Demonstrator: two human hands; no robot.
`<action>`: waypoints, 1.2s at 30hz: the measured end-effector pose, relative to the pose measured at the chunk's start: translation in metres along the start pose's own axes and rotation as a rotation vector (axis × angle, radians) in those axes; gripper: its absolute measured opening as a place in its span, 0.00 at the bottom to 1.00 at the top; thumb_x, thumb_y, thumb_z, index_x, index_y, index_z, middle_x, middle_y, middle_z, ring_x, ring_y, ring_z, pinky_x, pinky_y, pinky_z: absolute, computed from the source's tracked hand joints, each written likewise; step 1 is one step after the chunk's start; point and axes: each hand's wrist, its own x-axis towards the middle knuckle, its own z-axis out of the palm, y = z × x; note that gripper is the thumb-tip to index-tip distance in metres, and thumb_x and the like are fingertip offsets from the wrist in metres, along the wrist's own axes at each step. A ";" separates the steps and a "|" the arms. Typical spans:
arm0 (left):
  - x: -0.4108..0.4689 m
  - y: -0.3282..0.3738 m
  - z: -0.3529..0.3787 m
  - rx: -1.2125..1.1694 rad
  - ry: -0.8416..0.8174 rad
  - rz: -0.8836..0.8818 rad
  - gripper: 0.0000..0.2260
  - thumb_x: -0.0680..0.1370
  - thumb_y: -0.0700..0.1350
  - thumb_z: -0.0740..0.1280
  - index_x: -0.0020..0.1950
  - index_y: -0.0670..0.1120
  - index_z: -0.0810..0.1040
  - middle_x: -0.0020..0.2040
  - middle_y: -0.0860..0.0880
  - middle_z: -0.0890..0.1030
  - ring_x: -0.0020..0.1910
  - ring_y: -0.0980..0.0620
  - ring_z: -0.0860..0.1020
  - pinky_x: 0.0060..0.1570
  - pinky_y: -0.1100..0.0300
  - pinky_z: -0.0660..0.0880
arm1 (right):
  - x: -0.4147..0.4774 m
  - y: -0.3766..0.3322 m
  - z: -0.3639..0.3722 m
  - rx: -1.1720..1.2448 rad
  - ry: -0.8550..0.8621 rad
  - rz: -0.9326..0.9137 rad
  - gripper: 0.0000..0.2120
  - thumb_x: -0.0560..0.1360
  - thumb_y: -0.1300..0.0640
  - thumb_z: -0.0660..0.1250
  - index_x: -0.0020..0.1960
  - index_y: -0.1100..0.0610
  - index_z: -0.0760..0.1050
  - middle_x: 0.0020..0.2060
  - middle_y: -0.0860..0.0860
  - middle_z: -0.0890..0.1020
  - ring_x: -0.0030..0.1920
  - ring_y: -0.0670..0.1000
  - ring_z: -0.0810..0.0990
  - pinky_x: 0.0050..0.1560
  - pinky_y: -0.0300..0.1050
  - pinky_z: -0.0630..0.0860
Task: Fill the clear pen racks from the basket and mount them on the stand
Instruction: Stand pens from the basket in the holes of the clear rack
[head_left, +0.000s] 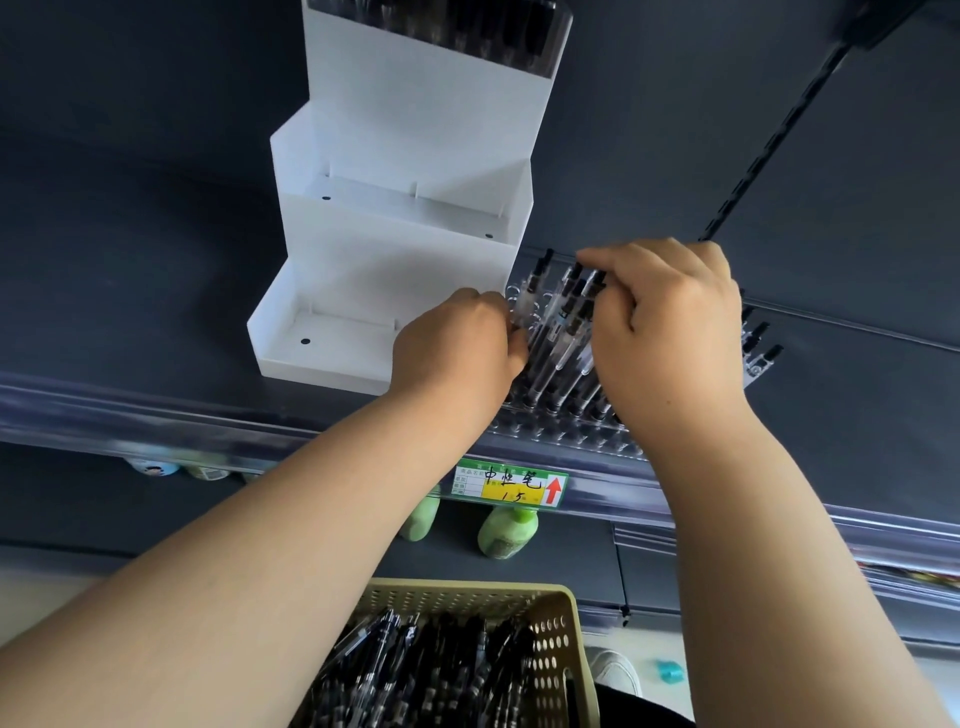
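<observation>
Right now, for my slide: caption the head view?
Left hand and right hand hold pens in the rack beside the stand, basket below.

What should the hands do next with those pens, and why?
Probably seat the pen the left hand pinches into a free hole of the clear pen rack: the right hand grips more pens, and the front rows look empty.

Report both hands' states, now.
Left hand: curled at the edge of the clear rack; what it holds cannot be told.
Right hand: grips a bunch of pens.
</observation>
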 end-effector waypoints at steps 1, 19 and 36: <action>0.000 0.000 0.000 0.005 -0.009 -0.002 0.12 0.78 0.53 0.61 0.53 0.46 0.78 0.49 0.48 0.78 0.43 0.45 0.77 0.37 0.59 0.71 | 0.000 -0.001 0.000 0.003 0.001 0.005 0.22 0.72 0.60 0.51 0.55 0.54 0.81 0.51 0.51 0.82 0.54 0.59 0.73 0.54 0.54 0.69; -0.108 -0.038 -0.055 0.144 -0.246 -0.042 0.06 0.77 0.49 0.62 0.52 0.53 0.76 0.51 0.51 0.78 0.50 0.47 0.76 0.41 0.57 0.71 | -0.103 -0.034 -0.016 0.134 -0.141 -0.308 0.14 0.69 0.68 0.56 0.39 0.63 0.81 0.37 0.57 0.82 0.41 0.60 0.79 0.40 0.49 0.77; -0.242 -0.086 0.043 0.102 -0.697 -0.503 0.23 0.75 0.30 0.56 0.67 0.46 0.70 0.64 0.44 0.74 0.63 0.45 0.73 0.62 0.56 0.69 | -0.220 -0.009 0.069 0.005 -1.061 0.704 0.13 0.78 0.62 0.58 0.59 0.65 0.74 0.56 0.60 0.78 0.57 0.57 0.77 0.51 0.42 0.72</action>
